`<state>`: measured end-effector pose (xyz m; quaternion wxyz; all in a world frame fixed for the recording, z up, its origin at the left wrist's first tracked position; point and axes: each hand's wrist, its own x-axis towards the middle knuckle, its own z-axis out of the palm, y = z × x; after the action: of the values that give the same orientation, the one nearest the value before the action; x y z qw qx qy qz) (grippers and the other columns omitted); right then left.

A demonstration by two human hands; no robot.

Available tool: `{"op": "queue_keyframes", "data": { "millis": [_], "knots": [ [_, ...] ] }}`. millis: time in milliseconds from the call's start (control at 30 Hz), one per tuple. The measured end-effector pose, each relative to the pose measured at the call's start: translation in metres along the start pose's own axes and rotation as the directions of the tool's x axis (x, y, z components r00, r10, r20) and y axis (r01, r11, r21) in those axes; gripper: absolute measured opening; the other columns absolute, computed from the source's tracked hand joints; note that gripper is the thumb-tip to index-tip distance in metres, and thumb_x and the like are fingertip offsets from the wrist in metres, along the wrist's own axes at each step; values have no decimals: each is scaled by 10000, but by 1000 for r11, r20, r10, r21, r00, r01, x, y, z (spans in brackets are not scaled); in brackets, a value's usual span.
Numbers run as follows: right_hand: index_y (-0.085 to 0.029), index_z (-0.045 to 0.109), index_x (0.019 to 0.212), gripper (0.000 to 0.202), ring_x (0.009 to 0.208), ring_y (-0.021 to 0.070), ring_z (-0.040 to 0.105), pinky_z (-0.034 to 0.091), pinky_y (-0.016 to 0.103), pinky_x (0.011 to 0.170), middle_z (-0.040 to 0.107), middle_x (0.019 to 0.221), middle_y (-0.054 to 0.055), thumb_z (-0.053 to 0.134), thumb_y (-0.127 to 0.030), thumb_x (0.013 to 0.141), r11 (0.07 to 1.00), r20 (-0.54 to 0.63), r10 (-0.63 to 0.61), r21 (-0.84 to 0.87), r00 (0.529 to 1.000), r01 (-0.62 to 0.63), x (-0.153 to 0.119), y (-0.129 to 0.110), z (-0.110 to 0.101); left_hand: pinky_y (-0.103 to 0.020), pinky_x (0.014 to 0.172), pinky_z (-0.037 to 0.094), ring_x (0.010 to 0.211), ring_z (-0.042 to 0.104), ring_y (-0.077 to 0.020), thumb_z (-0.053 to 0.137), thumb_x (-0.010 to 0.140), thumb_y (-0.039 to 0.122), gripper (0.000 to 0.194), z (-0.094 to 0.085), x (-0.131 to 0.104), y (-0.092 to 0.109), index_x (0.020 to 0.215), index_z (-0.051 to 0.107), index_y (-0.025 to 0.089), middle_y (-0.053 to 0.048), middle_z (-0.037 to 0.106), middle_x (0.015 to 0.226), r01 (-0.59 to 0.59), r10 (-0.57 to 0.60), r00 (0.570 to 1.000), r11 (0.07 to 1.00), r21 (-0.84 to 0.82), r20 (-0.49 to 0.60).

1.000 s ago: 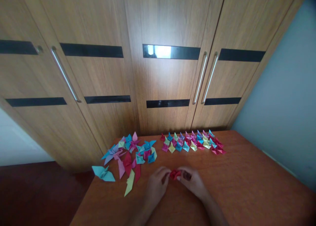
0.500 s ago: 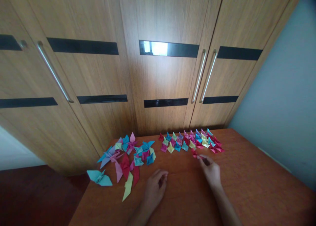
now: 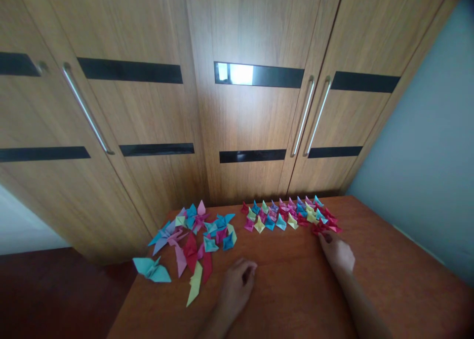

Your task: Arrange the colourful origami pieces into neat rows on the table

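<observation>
Rows of small folded paper pieces in many colours stand toward the back of the brown table. At the right end of their front row, my right hand is closed on a red folded paper piece, its fingertips at the piece's near edge. My left hand rests over the table's middle, thumb and fingers curled together; whether anything small is between them is hidden. To its left lies a loose pile of larger paper cranes, with a yellow one nearest that hand.
A turquoise crane lies near the left edge of the table. Behind the table rises a wooden wardrobe with metal handles. A pale wall borders the right side.
My right hand has moved right with the red piece, from the middle of the front row to its right end. My left hand has barely moved. The view has shifted slightly.
</observation>
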<state>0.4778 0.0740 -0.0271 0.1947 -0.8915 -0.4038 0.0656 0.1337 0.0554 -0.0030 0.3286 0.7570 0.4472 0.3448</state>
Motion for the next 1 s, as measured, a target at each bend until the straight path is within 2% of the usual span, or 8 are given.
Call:
{"op": "queue_keyframes", "data": {
  "millis": [200,433,633,733,867,1000],
  "knots": [
    [-302,627,1046,397,817,252,634,464,318,632,672,967,74,378,-535,843,999,-1,20,-30,1000,-20,1,-12,2,-240,700,444,769,590,-159,456,849,199,197,-1,1,-1,846,652,209,-29,639,815,1,-1,1000,1000,-8,-1],
    [-279,625,1034,373,795,255,639,455,309,603,674,955,80,408,-514,843,1000,-24,13,-27,1000,-14,3,-13,5,-239,701,448,785,592,-161,444,850,200,205,0,1,-1,851,649,207,-31,643,833,16,-16,1000,1000,-10,11],
    [-250,576,1114,444,707,257,646,419,294,548,692,870,99,395,-548,838,999,-160,20,47,987,-12,-11,-14,10,-242,692,448,770,590,-159,452,832,168,200,-1,2,0,840,648,209,-24,635,817,1,-1,1000,1000,-6,11],
    [-215,602,1021,412,719,232,655,416,264,571,696,849,89,374,-517,858,974,-183,-96,185,978,130,-30,-26,21,-246,700,463,780,602,-162,453,838,181,199,0,2,0,860,649,209,-29,644,831,4,-5,1000,1000,-5,-12],
    [-214,617,880,359,701,201,659,418,236,581,698,791,61,375,-479,864,886,-64,-323,330,944,326,-61,-51,36,-245,726,487,813,619,-159,446,847,192,212,-3,2,-3,914,645,222,-28,655,880,-10,12,999,999,37,-41],
    [-258,618,818,285,668,174,648,411,223,580,683,721,-1,402,-438,859,854,42,-433,338,900,395,-78,-65,38,-304,846,484,940,610,-180,443,849,201,234,-22,6,-16,987,628,239,-32,639,1016,7,37,984,970,245,-174]
  ]
}}
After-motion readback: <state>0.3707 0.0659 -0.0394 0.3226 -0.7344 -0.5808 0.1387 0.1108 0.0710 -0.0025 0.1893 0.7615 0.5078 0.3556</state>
